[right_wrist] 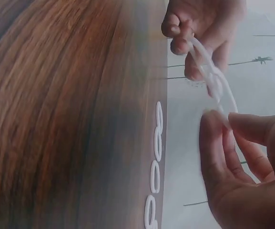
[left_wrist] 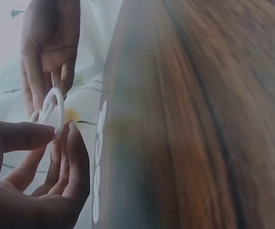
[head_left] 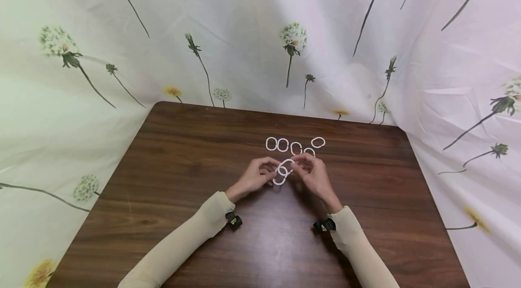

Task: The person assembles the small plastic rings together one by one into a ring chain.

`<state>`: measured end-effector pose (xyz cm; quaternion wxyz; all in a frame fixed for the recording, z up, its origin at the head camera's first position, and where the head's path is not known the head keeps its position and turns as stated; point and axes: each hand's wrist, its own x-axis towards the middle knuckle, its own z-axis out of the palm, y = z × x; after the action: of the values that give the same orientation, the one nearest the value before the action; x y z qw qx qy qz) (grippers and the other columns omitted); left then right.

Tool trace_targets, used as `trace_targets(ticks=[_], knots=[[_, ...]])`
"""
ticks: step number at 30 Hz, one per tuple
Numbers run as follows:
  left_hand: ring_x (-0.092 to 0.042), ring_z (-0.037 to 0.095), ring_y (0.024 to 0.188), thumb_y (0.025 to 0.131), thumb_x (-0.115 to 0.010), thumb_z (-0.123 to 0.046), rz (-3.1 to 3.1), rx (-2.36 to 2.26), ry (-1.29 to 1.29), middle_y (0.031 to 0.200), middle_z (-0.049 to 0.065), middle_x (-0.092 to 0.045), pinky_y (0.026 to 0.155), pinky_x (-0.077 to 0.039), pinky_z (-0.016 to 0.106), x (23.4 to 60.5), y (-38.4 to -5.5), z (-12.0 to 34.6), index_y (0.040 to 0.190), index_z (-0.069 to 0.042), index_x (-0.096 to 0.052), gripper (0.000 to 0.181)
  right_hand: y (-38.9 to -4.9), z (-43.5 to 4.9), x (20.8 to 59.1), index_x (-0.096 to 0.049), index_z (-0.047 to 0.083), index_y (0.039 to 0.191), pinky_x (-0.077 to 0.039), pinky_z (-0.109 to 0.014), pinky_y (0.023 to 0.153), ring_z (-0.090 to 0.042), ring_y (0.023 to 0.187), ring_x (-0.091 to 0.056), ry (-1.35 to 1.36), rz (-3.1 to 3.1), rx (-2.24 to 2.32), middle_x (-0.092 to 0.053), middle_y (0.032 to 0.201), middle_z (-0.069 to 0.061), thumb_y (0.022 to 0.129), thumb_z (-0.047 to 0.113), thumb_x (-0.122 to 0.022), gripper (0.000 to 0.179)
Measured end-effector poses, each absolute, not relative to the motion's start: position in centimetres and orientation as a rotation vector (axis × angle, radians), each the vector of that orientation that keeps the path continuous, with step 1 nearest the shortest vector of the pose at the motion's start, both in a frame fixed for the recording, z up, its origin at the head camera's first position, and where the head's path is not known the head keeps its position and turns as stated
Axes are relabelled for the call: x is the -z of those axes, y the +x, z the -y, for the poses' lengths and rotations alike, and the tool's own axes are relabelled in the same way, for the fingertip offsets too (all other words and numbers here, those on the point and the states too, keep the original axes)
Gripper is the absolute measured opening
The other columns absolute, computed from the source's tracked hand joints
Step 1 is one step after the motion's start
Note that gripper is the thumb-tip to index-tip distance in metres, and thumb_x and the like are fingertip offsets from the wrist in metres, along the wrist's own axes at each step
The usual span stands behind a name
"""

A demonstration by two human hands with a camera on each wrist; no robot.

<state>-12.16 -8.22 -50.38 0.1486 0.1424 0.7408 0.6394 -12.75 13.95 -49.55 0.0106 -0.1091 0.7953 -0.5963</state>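
Observation:
Two white oval curtain rings are held between the hands above the table, crossing each other and seemingly linked. My left hand [head_left: 256, 176] pinches the lower ring [head_left: 279, 184] between thumb and fingertips. From the other side, my right hand [head_left: 315, 176] pinches the upper ring [head_left: 286, 160] with thumb and forefinger. Seen from the left wrist, the white ring [left_wrist: 61, 112] stands nearly edge-on at the left thumb's tip. The right wrist view shows the crossing rings [right_wrist: 230, 95] stretched between both hands; their exact join is blurred.
Several similar white rings [head_left: 266, 144] lie in a loose row beyond the hands, one tilted ring [head_left: 318, 138] farther back. The right fingers partly cover the nearest. The brown wooden table [head_left: 195, 143] ends at a white flower-printed cloth [head_left: 252, 53]. Dark devices [head_left: 234, 220] sit on both wrists.

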Motion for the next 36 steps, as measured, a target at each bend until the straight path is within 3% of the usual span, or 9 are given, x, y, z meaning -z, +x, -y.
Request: trace_targets(ticks=[4,8,10,14,19,31,36], knots=[[-0.075,0.038,0.086,0.093,-0.065,0.009,-2.319,-1.673,0.479,0.108,0.028,-0.073,0.067,-0.061,0.024,50.8,-12.3,8.5,0.123,0.005,-0.068,0.030,-12.9,-14.0,49.9,-0.075,0.002,0.111,-0.058,-0.019,0.074,-0.018,0.080,-0.072,-0.367,-2.583,1.785,-0.076,0.097,-0.023,0.097,0.008,-0.073,0.015],[-0.076,0.027,0.082,0.092,-0.067,0.007,-2.428,-1.545,0.510,0.104,0.020,-0.076,0.068,-0.058,0.017,51.1,-12.2,8.7,0.121,-0.001,-0.071,0.030,-13.0,-13.9,50.1,-0.075,0.002,0.111,-0.060,-0.021,0.071,-0.022,0.074,-0.073,-0.388,-2.579,1.747,-0.076,0.099,-0.022,0.098,0.008,-0.072,0.015],[-0.075,0.023,0.081,0.092,-0.067,0.006,-2.450,-1.510,0.508,0.104,0.019,-0.076,0.070,-0.057,0.018,51.0,-12.2,8.8,0.121,-0.001,-0.071,0.030,-12.8,-13.7,49.8,-0.074,-0.002,0.113,-0.064,-0.030,0.070,-0.032,0.073,-0.073,-0.394,-2.556,1.733,-0.076,0.100,-0.026,0.098,0.006,-0.071,0.017],[-0.072,0.017,0.080,0.092,-0.069,0.005,-2.510,-1.425,0.541,0.100,0.017,-0.077,0.071,-0.057,0.018,51.0,-12.1,8.9,0.118,-0.002,-0.072,0.027,-12.8,-13.6,50.3,-0.073,0.000,0.113,-0.064,-0.038,0.066,-0.036,0.071,-0.073,-0.404,-2.540,1.691,-0.076,0.102,-0.026,0.099,0.007,-0.070,0.016],[-0.071,0.016,0.078,0.092,-0.070,0.002,-2.545,-1.365,0.583,0.096,0.015,-0.077,0.070,-0.056,0.018,51.0,-11.9,8.9,0.115,-0.001,-0.073,0.023,-12.8,-13.6,51.1,-0.074,0.003,0.111,-0.061,-0.028,0.060,-0.027,0.070,-0.073,-0.451,-2.566,1.644,-0.077,0.100,-0.020,0.098,0.008,-0.071,0.014],[-0.072,0.016,0.079,0.095,-0.071,-0.008,-2.529,-1.312,0.586,0.097,0.014,-0.078,0.071,-0.056,0.017,50.5,-12.0,8.6,0.110,0.000,-0.074,0.017,-12.8,-13.9,51.5,-0.073,0.004,0.115,-0.062,-0.027,0.060,-0.027,0.075,-0.074,-0.450,-2.551,1.580,-0.075,0.100,-0.020,0.098,0.003,-0.069,0.017],[-0.073,0.021,0.084,0.095,-0.073,-0.007,-2.541,-1.345,0.600,0.103,0.016,-0.078,0.074,-0.060,0.022,50.2,-12.3,8.3,0.113,0.000,-0.073,0.020,-12.9,-13.9,51.5,-0.073,0.005,0.114,-0.060,-0.026,0.059,-0.028,0.076,-0.073,-0.461,-2.562,1.574,-0.075,0.100,-0.018,0.099,0.003,-0.068,0.017]])
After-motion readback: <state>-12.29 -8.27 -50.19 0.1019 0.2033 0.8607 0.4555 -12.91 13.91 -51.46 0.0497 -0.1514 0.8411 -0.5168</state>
